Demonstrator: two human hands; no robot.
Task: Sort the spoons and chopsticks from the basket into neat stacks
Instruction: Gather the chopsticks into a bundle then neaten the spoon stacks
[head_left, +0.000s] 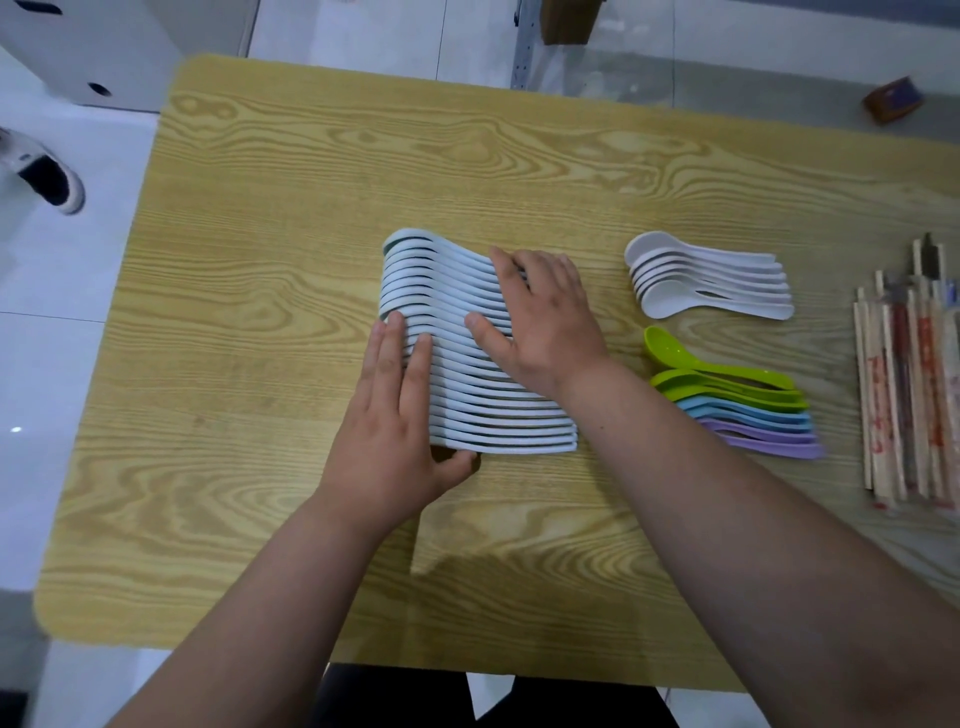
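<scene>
Row of pale spoons (483, 415) on mid bench (260, 249). Against bowl ends, left hand (389, 431) flat, fingers straight; on handles, right hand (540, 322) spread flat. To the right: white spoons (711, 280), coloured spoons (743, 405), chopsticks (909, 395) at edge.

Tabletop (291, 218): yellowish wood-grain, smooth, matt sheen. Pale blue spoons (467, 364): smooth plastic look, matt. White spoons (711, 275): same, slight gloss. Green, blue, purple spoons (737, 400): glossy plastic. Chopsticks (909, 395): bare wood, printed paper sleeves. Floor (62, 332): glossy tile.

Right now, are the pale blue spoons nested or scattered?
Nested: the pale blue spoons overlap evenly in one row, touched by the left hand and right hand.
</scene>
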